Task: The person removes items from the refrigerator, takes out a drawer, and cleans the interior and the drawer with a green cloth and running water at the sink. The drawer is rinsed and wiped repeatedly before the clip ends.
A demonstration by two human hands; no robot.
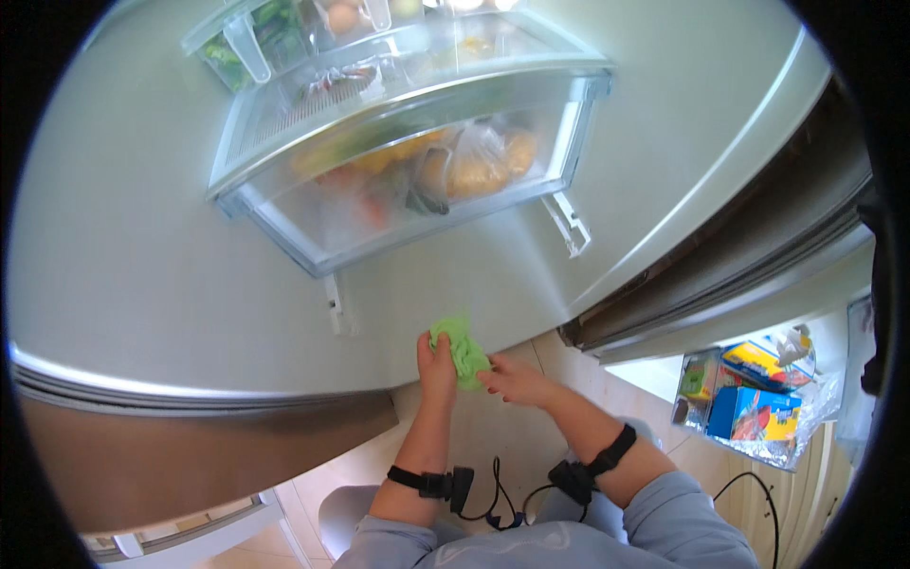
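A crumpled light-green cloth (466, 355) is held in front of me, just off the lower front edge of the refrigerator floor (455, 284). My left hand (436, 363) grips its left side, thumb on top. On the cloth's right side my right hand (515, 380) pinches the edge between fingers and thumb. Beyond both hands, a clear crisper drawer (412, 178) holds a plastic bag of round tan produce (476, 167) and other yellow and reddish items blurred by the plastic.
White drawer rails (569, 224) stick out beneath the crisper. Above it are a clear bin of green vegetables (259, 43) and eggs (343, 18). An open door on the right carries a bin with a blue-and-yellow box (757, 415). Black cables (498, 491) hang near my lap.
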